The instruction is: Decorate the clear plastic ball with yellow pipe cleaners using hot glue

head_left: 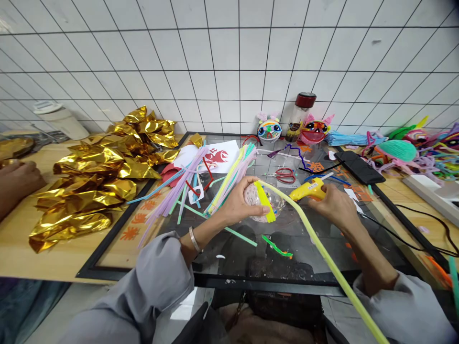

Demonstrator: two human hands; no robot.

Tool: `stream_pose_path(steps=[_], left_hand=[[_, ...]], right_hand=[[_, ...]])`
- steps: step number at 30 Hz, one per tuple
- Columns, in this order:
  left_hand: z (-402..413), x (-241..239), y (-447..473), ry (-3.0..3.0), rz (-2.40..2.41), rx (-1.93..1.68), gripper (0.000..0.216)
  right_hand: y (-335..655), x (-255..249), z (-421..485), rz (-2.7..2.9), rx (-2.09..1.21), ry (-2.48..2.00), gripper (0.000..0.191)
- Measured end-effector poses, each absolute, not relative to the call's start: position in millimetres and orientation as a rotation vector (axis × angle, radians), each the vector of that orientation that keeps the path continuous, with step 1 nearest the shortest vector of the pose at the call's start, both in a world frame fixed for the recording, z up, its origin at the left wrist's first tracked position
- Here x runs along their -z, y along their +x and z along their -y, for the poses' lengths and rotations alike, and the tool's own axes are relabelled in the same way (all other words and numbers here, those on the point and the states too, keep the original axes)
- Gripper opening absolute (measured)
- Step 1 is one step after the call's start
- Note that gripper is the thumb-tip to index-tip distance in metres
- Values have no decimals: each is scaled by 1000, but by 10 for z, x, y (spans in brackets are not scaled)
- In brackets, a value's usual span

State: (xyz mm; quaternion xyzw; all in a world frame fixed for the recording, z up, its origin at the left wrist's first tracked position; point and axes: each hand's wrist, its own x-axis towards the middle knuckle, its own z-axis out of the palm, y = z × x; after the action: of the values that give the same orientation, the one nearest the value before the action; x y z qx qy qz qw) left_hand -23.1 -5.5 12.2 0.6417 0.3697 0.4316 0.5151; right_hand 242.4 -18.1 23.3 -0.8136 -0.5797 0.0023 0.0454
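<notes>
My left hand (247, 203) grips a clear, rounded plastic piece (278, 200) partly wrapped in pale pink pipe cleaners, with a bright yellow band (264, 203) across it. A long pale yellow pipe cleaner (315, 239) runs from the top of this piece down toward the lower right. My right hand (335, 203) is closed around a yellow hot glue gun (307, 189), just right of the piece. Its nozzle tip is hard to make out behind the pipe cleaner. A short green twisted pipe cleaner (277, 246) lies on the glass below my hands.
Crumpled gold foil (107, 167) covers the left side, near another person's hand (21, 181). Bundled pipe cleaners (229, 177), red scissors (286, 175) and a jar (297, 119) lie or stand behind. A phone (360, 167), a power strip (433, 196) and a black cable (390, 231) are at right.
</notes>
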Motion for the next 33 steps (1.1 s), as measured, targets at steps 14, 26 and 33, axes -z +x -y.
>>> stream_pose_path(steps=[14,26,33], left_hand=[[41,-77,-229,1564,-842,-1036,74],[73,-86,-209,1556,-848,-1011,74],[92,-77,-213,1671,-852,-1025,74]], right_hand=[[2152,-688,108,1642,36,-1939,31],[2021,-524,192,1631,-97,-1830,30],[2022,-481,164,1618,-35,-1839,32]])
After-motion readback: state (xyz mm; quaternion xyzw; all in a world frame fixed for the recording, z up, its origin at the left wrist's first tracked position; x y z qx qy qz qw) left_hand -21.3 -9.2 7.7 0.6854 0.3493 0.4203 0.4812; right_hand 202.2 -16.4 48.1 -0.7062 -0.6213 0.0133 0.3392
